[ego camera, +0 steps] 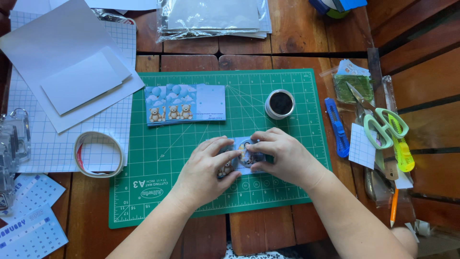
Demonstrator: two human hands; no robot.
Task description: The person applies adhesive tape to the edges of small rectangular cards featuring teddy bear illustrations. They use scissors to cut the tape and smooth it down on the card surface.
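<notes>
Both my hands rest on a green cutting mat (287, 81). My left hand (206, 168) and my right hand (282, 156) press together on a small blue card with a teddy bear picture (243, 154), which lies flat on the mat and is mostly hidden under my fingers. Above them on the mat lies a fanned stack of similar blue teddy bear cards (184, 104). A small round tin with a dark inside (280, 103) stands on the mat to the upper right of my hands.
White sheets (72, 67) and a tape roll (98, 154) lie on grid paper at left. A blue utility knife (337, 127), green-handled scissors (381, 122), a yellow-green cutter (402, 151) and an orange pencil (393, 207) lie at right. Plastic sleeves (213, 19) sit at the top.
</notes>
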